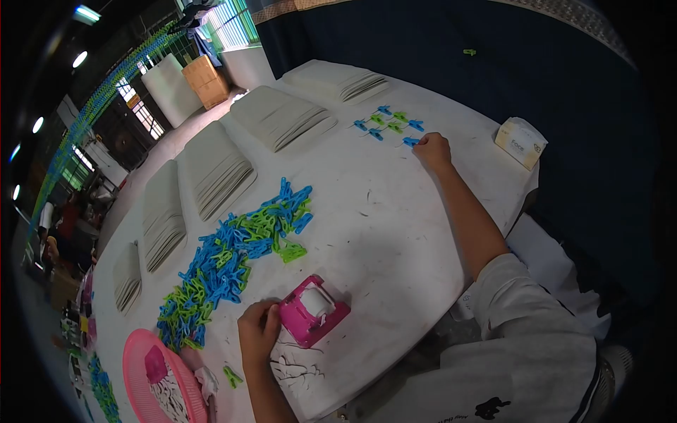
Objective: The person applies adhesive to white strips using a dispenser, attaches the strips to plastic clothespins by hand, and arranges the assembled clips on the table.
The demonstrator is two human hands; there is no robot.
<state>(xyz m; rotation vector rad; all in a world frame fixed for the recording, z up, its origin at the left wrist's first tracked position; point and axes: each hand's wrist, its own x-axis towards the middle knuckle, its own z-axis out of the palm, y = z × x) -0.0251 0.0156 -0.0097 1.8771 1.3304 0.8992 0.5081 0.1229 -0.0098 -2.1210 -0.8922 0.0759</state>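
Observation:
My right hand (pixel 432 150) is at the far right of the white table, its fingers pinching a blue clothespin (pixel 410 142). Just beyond it, several blue and green clothespins (pixel 395 127) lie spaced out in a small group. My left hand (pixel 259 326) has curled fingers, with the thumb close to the left edge of a pink tape dispenser (pixel 296 328). A white roll (pixel 317 302) sits in that dispenser. Whether the left fingers hold anything is hidden. A large heap of blue and green clothespins (pixel 224 264) spreads beyond my left hand.
Stacks of pale flat sheets (pixel 275 116) line the table's far side. A pink basket (pixel 134 359) with white scraps stands at lower left, near a lone green clothespin (pixel 231 377). A tissue pack (pixel 520 143) rests at the right edge, before a dark curtain (pixel 564 92).

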